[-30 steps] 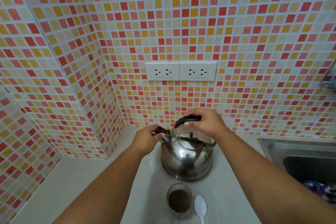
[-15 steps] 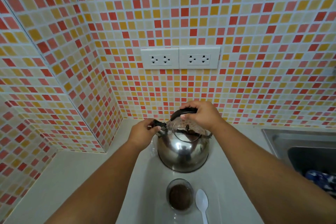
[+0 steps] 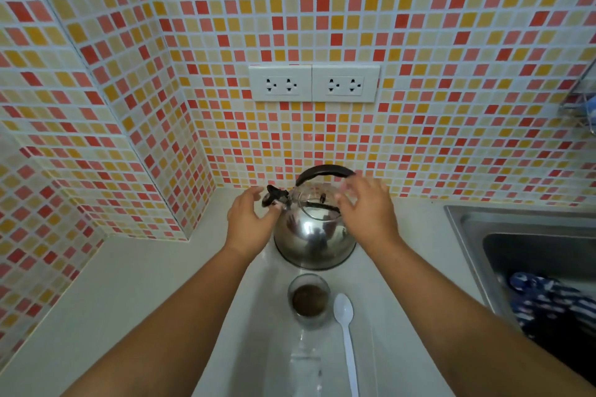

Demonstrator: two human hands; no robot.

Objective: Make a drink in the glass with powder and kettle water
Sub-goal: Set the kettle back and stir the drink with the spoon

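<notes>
A shiny steel kettle with a black arched handle and a black spout cap stands on the white counter near the back wall. My left hand hovers beside the spout on the kettle's left, fingers spread, holding nothing. My right hand is just off the handle's right end, fingers apart and blurred. In front of the kettle stands a small glass with dark brown powder or liquid in it. A white plastic spoon lies right of the glass.
A steel sink lies at the right with a blue patterned cloth in it. Two white double sockets sit on the mosaic tile wall above the kettle. A clear object lies on the counter below the glass. A wire rack hangs far right.
My right hand has let go of the kettle handle and my left hand has come off the spout cap. Both hands now hover open beside the standing kettle.
</notes>
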